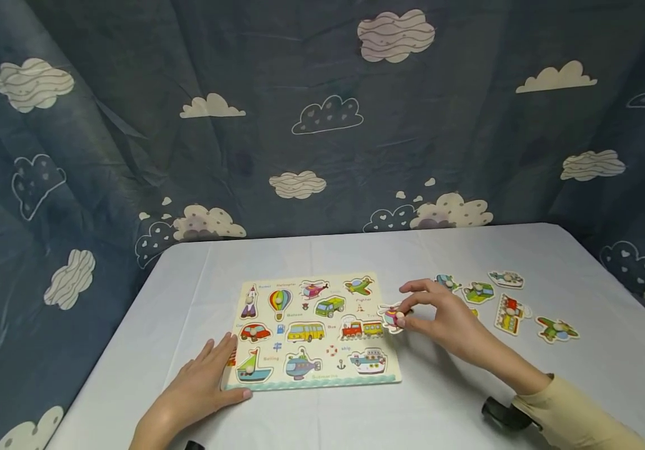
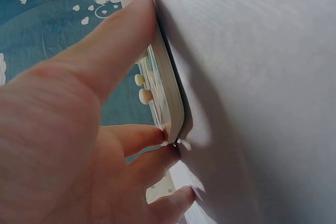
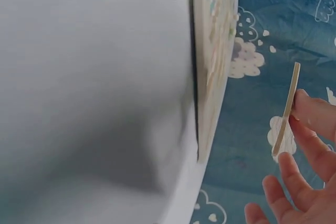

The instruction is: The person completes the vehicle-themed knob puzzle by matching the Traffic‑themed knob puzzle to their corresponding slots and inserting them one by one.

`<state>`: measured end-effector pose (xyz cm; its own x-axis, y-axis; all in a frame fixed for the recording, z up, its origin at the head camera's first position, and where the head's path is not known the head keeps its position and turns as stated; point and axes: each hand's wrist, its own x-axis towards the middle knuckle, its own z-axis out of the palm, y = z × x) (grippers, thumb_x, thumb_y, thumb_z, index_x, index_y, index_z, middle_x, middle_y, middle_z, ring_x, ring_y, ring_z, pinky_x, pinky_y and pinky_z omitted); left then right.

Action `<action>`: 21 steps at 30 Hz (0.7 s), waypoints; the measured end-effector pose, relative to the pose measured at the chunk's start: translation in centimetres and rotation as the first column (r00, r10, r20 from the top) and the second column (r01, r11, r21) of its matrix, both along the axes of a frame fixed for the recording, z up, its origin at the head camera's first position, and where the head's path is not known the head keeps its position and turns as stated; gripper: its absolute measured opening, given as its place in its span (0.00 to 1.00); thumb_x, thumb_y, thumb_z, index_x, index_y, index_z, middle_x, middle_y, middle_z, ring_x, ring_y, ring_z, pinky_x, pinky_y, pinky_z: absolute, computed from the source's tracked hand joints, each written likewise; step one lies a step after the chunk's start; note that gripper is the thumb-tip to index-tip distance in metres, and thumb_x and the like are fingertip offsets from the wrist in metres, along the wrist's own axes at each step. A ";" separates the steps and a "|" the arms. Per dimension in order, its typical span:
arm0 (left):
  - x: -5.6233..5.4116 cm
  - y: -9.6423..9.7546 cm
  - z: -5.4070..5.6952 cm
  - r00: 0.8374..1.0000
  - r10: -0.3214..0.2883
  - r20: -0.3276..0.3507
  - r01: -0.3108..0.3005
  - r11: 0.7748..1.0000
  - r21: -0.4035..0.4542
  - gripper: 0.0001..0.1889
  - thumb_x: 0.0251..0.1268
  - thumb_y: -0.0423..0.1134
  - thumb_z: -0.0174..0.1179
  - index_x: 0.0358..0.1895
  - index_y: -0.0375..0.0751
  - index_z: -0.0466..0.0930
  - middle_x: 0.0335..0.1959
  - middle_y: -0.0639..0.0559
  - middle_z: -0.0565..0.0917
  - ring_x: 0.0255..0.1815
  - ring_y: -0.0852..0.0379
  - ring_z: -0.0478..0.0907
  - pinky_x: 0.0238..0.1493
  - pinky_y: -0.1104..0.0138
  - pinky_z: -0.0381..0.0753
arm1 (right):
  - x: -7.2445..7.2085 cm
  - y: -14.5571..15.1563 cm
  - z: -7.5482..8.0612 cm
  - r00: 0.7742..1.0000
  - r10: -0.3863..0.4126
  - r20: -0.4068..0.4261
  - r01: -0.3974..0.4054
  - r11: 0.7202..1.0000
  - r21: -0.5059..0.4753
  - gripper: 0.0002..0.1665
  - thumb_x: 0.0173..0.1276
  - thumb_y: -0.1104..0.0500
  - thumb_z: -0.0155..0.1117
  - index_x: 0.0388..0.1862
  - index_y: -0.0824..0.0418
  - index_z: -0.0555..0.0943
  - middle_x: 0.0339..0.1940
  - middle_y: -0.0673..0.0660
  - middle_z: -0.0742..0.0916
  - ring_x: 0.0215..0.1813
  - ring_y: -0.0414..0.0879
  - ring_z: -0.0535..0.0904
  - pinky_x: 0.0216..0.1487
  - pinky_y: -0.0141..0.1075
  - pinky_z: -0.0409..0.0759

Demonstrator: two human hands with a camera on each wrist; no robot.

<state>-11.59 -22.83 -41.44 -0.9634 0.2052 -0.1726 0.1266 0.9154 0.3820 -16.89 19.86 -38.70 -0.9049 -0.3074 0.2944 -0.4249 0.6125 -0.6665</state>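
A pale wooden peg puzzle board [image 1: 322, 385] with vehicle pictures lies on the table. My left hand [image 1: 195, 382] rests at its left side, fingers spread; in the left wrist view the thumb [image 2: 118, 38] touches the board's near edge and fingertips meet its corner. Just above the board's right edge, my right hand [image 1: 449, 319] pinches a helicopter puzzle piece [image 1: 390, 317] by its knob. In the right wrist view that piece [image 3: 286, 111] appears edge-on, raised off the table. A sailboat picture [image 1: 253, 370] lies near the left fingers; a reddish picture is partly hidden by them.
Right of the board lie several loose pieces: a train [image 1: 508, 314], a green truck [image 1: 478, 292], a pale vehicle piece [image 1: 506, 279], a fighter plane [image 1: 557, 329] and a partly hidden blue-green piece [image 1: 446, 282]. A dark cloud-patterned curtain [image 1: 277, 62] hangs behind the white-covered table [image 1: 322, 250].
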 end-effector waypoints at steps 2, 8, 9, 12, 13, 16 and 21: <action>0.0 0.0 0.0 1.000 -0.001 -0.003 0.001 1.000 0.003 0.57 0.48 0.67 0.69 0.77 0.38 0.56 0.76 0.41 0.60 0.75 0.32 0.50 0.64 0.33 0.55 | -0.7 -0.3 0.1 1.000 0.002 0.008 -0.002 1.000 -0.002 0.08 0.58 0.59 0.77 0.33 0.47 0.86 0.56 0.54 0.81 0.62 0.57 0.72 0.60 0.59 0.68; -0.1 0.0 0.0 1.000 0.008 -0.001 -0.008 1.000 0.004 0.57 0.49 0.69 0.67 0.76 0.38 0.57 0.76 0.41 0.60 0.76 0.32 0.50 0.65 0.33 0.55 | -2.7 -1.5 0.0 1.000 0.001 0.026 -0.001 1.000 -0.002 0.06 0.59 0.56 0.77 0.34 0.48 0.87 0.56 0.53 0.82 0.62 0.56 0.73 0.61 0.58 0.68; 0.0 0.0 0.1 1.000 0.013 0.001 -0.013 1.000 0.004 0.56 0.49 0.69 0.67 0.76 0.38 0.57 0.76 0.41 0.60 0.76 0.33 0.49 0.65 0.33 0.55 | -3.0 -1.7 0.0 1.000 0.002 0.027 -0.002 1.000 -0.002 0.06 0.59 0.56 0.77 0.34 0.49 0.87 0.56 0.53 0.82 0.62 0.56 0.73 0.61 0.57 0.68; 0.0 0.1 0.2 1.000 0.028 0.011 -0.029 1.000 0.008 0.56 0.50 0.71 0.65 0.77 0.39 0.57 0.76 0.43 0.60 0.77 0.34 0.48 0.66 0.34 0.53 | -3.7 -2.2 0.0 0.999 0.006 0.036 -0.006 1.000 -0.006 0.06 0.59 0.56 0.76 0.35 0.50 0.87 0.56 0.53 0.82 0.63 0.55 0.73 0.61 0.56 0.68; 0.0 0.1 0.2 1.000 0.025 0.007 -0.025 1.000 0.008 0.56 0.50 0.71 0.64 0.77 0.39 0.57 0.76 0.43 0.60 0.76 0.34 0.48 0.66 0.34 0.53 | -3.9 -2.3 0.0 0.999 0.008 0.042 -0.007 1.000 -0.011 0.06 0.60 0.56 0.76 0.35 0.50 0.87 0.57 0.53 0.81 0.63 0.55 0.73 0.61 0.56 0.68; 0.0 0.1 0.2 1.000 0.016 -0.007 -0.016 1.000 0.012 0.54 0.52 0.69 0.65 0.76 0.39 0.58 0.76 0.42 0.60 0.76 0.33 0.49 0.66 0.34 0.54 | -4.8 -2.7 0.0 0.999 0.014 0.052 -0.013 1.000 -0.020 0.05 0.60 0.55 0.76 0.35 0.50 0.87 0.57 0.53 0.81 0.63 0.55 0.73 0.61 0.57 0.68; -0.1 0.0 0.0 1.000 0.008 -0.028 -0.008 1.000 0.007 0.51 0.54 0.68 0.64 0.76 0.39 0.59 0.76 0.43 0.61 0.76 0.33 0.50 0.65 0.34 0.56 | -6.5 -3.3 0.2 0.998 0.028 0.055 -0.025 0.999 -0.040 0.07 0.60 0.53 0.76 0.36 0.51 0.88 0.58 0.55 0.81 0.64 0.56 0.72 0.62 0.57 0.68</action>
